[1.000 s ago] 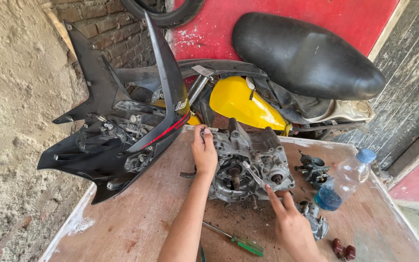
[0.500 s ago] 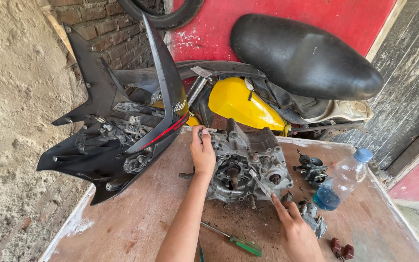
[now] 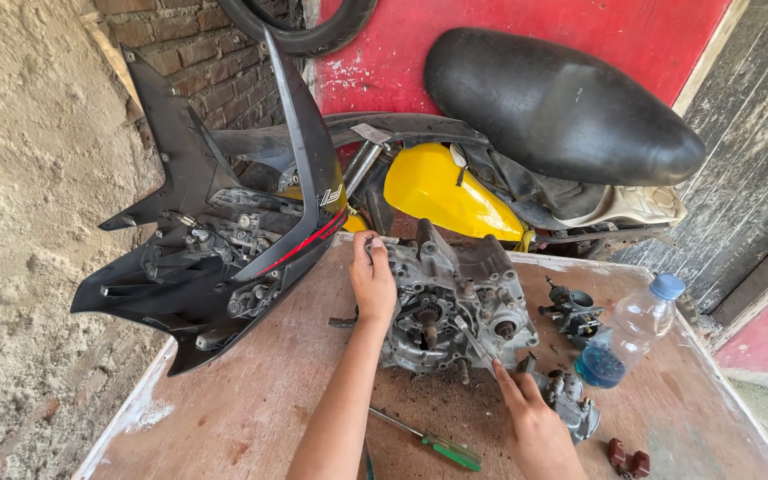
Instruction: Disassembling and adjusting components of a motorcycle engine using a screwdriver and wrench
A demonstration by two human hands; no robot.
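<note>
Engine case (image 3: 455,307) was dull grey metal, grimy dark in the recesses. Fairing (image 3: 224,240) was black with a thin red stripe. Tank (image 3: 442,191) was bright yellow, seat (image 3: 557,102) black. Screwdriver (image 3: 437,442) had a green handle and a silver shaft. Bottle (image 3: 626,333) was clear with a blue cap and blue liquid at the bottom. Table (image 3: 260,400) was brown wood with whitish edges. Wall panel (image 3: 526,36) was red, brick wall (image 3: 188,40) red-brown.

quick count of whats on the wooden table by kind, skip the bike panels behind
engine case: 1
carburetors: 2
screwdriver, green handle: 1
plastic bottle: 1
small red part: 1
total: 6
</note>
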